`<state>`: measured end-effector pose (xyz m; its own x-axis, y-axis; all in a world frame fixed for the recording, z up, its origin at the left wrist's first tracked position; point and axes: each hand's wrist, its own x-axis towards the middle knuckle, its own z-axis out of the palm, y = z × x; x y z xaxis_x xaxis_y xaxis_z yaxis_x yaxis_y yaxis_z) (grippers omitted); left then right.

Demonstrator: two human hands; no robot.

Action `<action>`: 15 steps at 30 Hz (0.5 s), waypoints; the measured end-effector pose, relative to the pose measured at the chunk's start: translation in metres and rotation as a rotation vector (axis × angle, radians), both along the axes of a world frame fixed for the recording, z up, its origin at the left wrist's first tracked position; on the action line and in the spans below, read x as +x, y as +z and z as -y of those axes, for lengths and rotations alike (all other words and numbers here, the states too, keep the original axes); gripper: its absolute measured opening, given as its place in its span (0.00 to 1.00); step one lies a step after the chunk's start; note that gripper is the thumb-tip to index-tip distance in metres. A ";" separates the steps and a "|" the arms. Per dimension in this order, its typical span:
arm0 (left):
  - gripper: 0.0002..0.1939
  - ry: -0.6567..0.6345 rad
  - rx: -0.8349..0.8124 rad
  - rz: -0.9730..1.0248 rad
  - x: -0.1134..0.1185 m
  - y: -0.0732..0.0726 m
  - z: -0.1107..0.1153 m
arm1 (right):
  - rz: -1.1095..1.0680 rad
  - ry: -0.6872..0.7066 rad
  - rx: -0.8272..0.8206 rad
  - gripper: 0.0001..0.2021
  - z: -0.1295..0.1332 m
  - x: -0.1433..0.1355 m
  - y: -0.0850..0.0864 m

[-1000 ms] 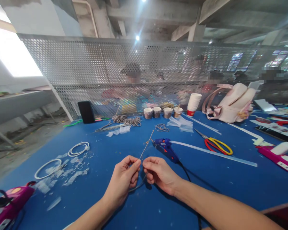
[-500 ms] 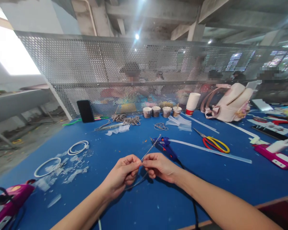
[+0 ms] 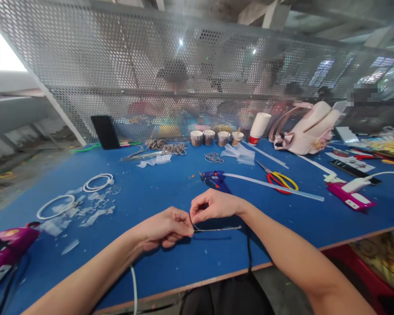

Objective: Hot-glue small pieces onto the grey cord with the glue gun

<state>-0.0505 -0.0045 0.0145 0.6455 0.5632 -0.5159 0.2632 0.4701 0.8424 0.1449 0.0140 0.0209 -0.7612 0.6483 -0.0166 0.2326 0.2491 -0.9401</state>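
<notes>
My left hand point(image 3: 172, 228) is closed in a pinch on a thin grey cord-wrapped stick point(image 3: 218, 229), which points out to the right above the blue table. Just above the pinch, my right hand point(image 3: 213, 205) holds a dark grey cord point(image 3: 191, 216) between thumb and fingers, close to the left fingertips. How the cord meets the stick is partly hidden by the fingers. Behind the right hand lies a blue hot glue gun point(image 3: 214, 177) with a long clear glue stick point(image 3: 272, 187) in its back end.
Red-and-yellow-handled scissors point(image 3: 282, 181) lie to the right, under the glue stick. White rings point(image 3: 56, 207) and plastic scraps are at left. Grey cord bundles point(image 3: 174, 148), small cups point(image 3: 223, 138), a phone point(image 3: 105, 132) and a pink bag point(image 3: 310, 131) line the back. Power strips point(image 3: 350, 197) sit at both sides.
The stick has swung from pointing up and away to pointing right. My right hand has risen and now pinches the cord above the left fingertips. The view has tilted down.
</notes>
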 end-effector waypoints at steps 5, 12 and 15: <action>0.08 0.090 0.292 -0.193 0.004 0.003 -0.001 | 0.142 -0.002 0.280 0.04 0.006 0.001 0.007; 0.11 0.468 0.584 -0.161 0.010 0.001 0.004 | 0.209 -0.383 0.590 0.05 0.020 -0.009 -0.001; 0.12 0.573 0.519 -0.025 0.012 0.000 0.008 | 0.144 -0.529 0.523 0.06 0.023 -0.018 -0.009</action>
